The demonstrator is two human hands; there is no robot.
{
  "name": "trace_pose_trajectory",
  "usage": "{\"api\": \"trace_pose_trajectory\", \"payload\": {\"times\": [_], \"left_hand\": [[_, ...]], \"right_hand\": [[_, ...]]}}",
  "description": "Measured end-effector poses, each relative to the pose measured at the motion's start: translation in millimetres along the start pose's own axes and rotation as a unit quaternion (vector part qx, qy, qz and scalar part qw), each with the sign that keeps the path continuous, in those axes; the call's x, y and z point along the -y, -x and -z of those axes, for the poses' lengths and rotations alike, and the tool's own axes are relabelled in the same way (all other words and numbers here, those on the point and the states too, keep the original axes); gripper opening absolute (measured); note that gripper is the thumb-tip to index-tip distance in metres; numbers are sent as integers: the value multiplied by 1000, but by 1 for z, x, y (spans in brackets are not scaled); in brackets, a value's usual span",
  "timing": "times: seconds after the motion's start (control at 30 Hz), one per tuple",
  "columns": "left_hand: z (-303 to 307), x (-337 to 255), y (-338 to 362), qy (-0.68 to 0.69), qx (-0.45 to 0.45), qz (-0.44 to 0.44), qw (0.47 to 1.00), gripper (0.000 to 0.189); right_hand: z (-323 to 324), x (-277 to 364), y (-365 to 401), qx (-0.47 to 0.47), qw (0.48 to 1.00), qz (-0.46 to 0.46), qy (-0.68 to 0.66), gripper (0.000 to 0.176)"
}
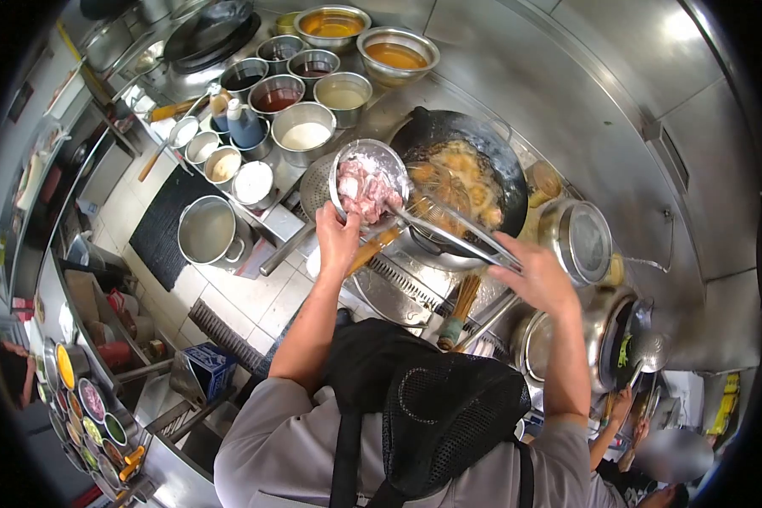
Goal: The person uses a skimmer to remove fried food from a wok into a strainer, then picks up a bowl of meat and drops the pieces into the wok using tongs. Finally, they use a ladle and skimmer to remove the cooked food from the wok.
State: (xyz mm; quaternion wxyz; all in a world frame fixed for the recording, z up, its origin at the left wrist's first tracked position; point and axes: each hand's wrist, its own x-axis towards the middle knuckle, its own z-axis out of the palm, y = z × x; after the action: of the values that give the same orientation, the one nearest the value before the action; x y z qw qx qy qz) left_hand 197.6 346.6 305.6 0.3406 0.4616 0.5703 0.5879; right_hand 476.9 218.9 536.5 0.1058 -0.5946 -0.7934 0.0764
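In the head view, steam and a wire skimmer blur the frying food in the black wok, and the meat's lower edge is partly covered by the tips of the metal tongs. Left of the wok, the left hand's fingers are closed on the near rim of the metal bowl of raw meat; at the wok's near right side, the right hand's fingers are curled round the tongs, whose tips reach the bowl, though their exact contact with the meat is unclear.
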Motion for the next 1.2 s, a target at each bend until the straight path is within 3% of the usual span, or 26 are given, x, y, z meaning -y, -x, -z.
{"api": "trace_pose_trajectory", "payload": {"times": [0.07, 0.13, 0.23, 0.5, 0.67, 0.73, 0.87, 0.93, 1.2], "left_hand": [[-1, -13, 3, -21, 11, -25, 999, 25], [-2, -16, 4, -44, 17, -49, 998, 26], [-2, -16, 3, 35, 29, 14, 999, 25], [-16, -23, 4, 211, 74, 107, 969, 16], [-7, -14, 8, 189, 95, 128, 969, 23], [-2, -8, 12, 158, 86, 146, 973, 23], [10, -3, 16, 158, 90, 162, 970, 23], [15, -4, 19, 169, 82, 164, 968, 23], [-7, 10, -3, 130, 59, 98, 985, 22]], "right_hand": [[-17, 10, -9, 73, 991, -83, 69, 48], [-22, 0, -3, 42, 995, -59, 65, 44], [-13, -7, 10, -28, 998, -51, 1, 41], [5, -35, 6, -69, 996, -63, 3, 37], [-22, -100, -43, -71, 994, -86, 19, 39], [-37, -118, -71, -9, 985, -160, 65, 45], [-56, -141, -107, -2, 979, -174, 105, 51], [-51, -137, -110, -36, 968, -210, 131, 55], [-11, -98, -53, -120, 978, -146, 83, 52]]}}
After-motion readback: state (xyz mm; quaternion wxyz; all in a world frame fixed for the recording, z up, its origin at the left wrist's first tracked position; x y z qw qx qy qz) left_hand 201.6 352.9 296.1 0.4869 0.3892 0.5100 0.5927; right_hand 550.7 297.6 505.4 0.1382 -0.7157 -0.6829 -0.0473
